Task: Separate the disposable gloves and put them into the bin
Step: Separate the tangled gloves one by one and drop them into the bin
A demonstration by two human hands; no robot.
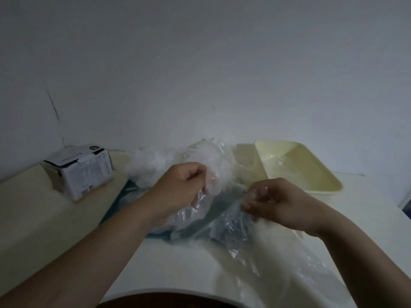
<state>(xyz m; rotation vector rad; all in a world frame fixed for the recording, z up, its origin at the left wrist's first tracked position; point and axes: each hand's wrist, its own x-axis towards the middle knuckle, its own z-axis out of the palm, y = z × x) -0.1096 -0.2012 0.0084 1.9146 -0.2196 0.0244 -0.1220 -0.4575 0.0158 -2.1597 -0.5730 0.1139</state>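
Note:
A heap of clear, crinkled disposable gloves lies at the back of the white table, just left of a cream plastic bin. A little clear plastic rests inside the bin. My left hand is closed on a bunch of clear gloves in front of the heap. My right hand pinches the edge of a clear glove that hangs down toward the table. The two hands are a short gap apart, with the film stretched between and below them.
A white printed cardboard box stands on a lower cream surface at the left. More clear film lies on the table at the front right. A grey wall closes off the back. A teal patch shows beneath the gloves.

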